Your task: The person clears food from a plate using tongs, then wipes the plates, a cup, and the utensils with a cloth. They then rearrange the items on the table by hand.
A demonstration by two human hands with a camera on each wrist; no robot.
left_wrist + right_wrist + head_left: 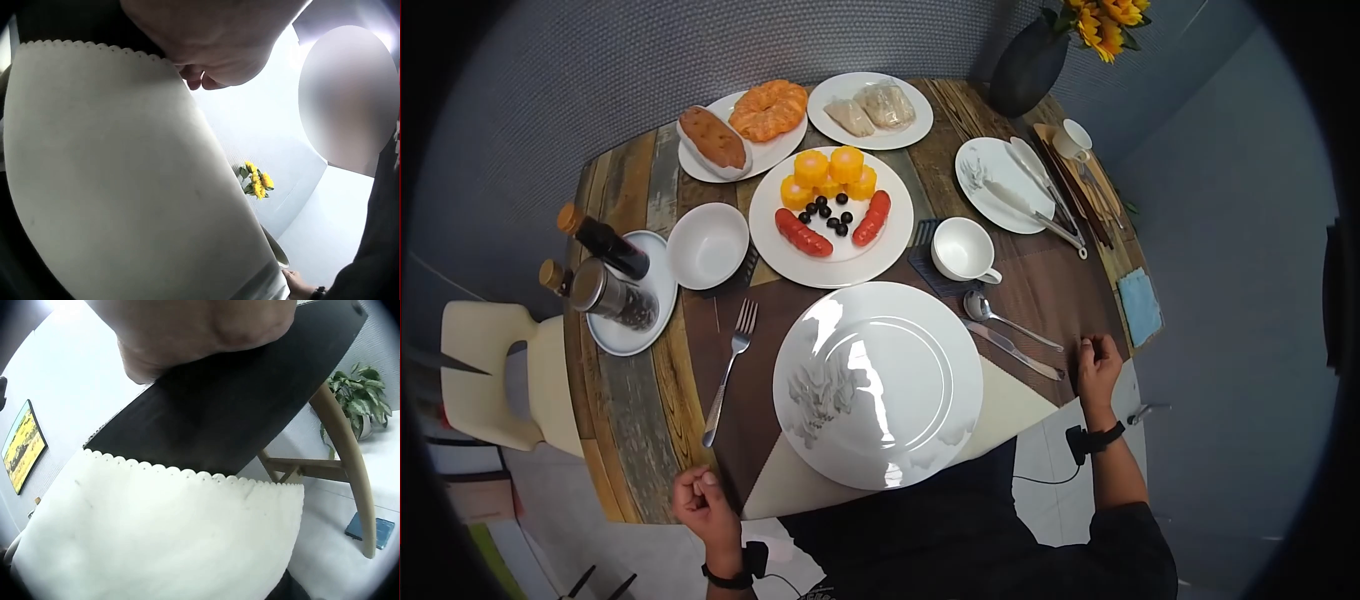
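At the table's near left edge rests my left hand (pixel 705 505), fingers loosely curled and holding nothing. My right hand (pixel 1100 372) lies at the right edge, also loosely curled with nothing in it. Between them a large white plate (pixel 945 330) with a grey leaf pattern sits on a brown placemat (pixel 745 385) and a cream cloth (pixel 1025 385). Nearest the left hand is a fork (pixel 742 340); a knife (pixel 1012 348) and a spoon (pixel 1010 322) lie close to the right one. In the wrist views the cream cloth (pixel 125 169) hangs below each hand.
Behind the big plate stand a plate (pixel 770 260) of corn, sausages and black berries, a bowl (pixel 708 246) and a cup (pixel 962 250). Bread (pixel 715 138) and wrapped food (pixel 887 105) lie farther back. Bottles (pixel 605 243) stand left; tongs (pixel 1025 208), a blue cloth (pixel 1140 307) and a vase (pixel 1028 75) are right.
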